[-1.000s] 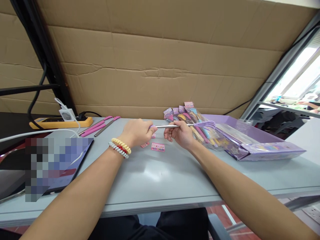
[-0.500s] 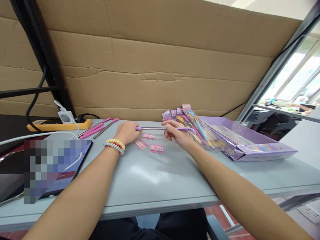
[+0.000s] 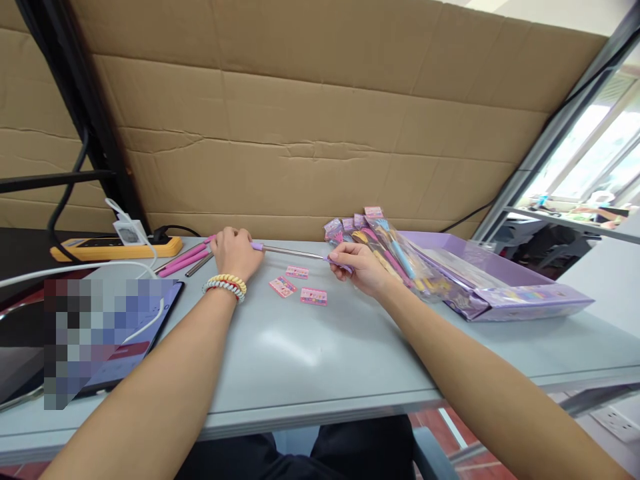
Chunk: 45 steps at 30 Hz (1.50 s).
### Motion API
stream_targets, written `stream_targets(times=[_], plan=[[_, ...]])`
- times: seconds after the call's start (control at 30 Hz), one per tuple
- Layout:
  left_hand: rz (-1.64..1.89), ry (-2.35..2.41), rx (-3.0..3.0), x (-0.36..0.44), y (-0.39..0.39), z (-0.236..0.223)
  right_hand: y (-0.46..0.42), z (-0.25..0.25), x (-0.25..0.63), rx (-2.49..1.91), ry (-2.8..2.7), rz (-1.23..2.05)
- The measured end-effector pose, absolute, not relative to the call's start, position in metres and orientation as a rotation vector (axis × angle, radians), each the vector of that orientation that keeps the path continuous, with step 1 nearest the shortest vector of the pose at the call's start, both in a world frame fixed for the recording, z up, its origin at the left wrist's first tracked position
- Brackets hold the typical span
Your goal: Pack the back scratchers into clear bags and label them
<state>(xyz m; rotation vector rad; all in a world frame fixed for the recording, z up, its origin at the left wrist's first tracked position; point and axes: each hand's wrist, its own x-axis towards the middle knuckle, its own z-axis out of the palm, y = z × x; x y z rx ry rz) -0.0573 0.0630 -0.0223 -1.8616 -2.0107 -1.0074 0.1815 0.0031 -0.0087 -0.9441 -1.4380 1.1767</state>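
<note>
A back scratcher (image 3: pixel 295 252) with purple ends and a thin metal rod lies across the space between my hands, sloping slightly down to the right. My left hand (image 3: pixel 236 252) is closed around its purple handle end, the knuckles partly covering the pink back scratchers (image 3: pixel 187 260) behind. My right hand (image 3: pixel 357 267) pinches the purple part at the other end, whose tip is mostly hidden by the fingers. Below the rod, three small pink printed cards (image 3: pixel 313 297) lie flat on the grey table (image 3: pixel 270 380).
Bagged back scratchers (image 3: pixel 395 257) are piled right of my right hand, against an open purple box (image 3: pixel 530 303). A tablet (image 3: pixel 145 333) with a white cable lies at left, before a yellow power strip (image 3: pixel 115 249). A cardboard wall (image 3: pixel 320 120) closes the back.
My left hand has moved left with the handle end, over the tips of the pink back scratchers. My right hand's fingers have closed on the purple end, which has shifted left.
</note>
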Motion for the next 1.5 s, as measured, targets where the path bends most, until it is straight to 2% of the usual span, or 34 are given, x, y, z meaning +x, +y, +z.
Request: stream_targets(times=[0.13,0.27,0.47,0.7,1.5], plan=[[-1.182,-2.141,-1.698,-0.059,0.063,-0.021,0.005,-0.010,0.182,-0.980,-1.393,1.165],[-1.187,-2.267,-1.802,-0.063,0.065,-0.019,0.004,-0.010,0.182,-0.995,-1.384,1.068],[-0.925,-2.227,-1.989,-0.074,0.072,-0.022,-0.001,-0.009,0.183,-1.160,-1.528,0.772],[-0.688,-2.238,-1.947,-0.082,0.073,-0.023,0.000,-0.014,0.181,-1.242,-1.860,0.373],[-0.576,-2.116,-1.992,-0.073,0.067,-0.010,-0.002,-0.013,0.181,-1.295,-1.739,0.389]])
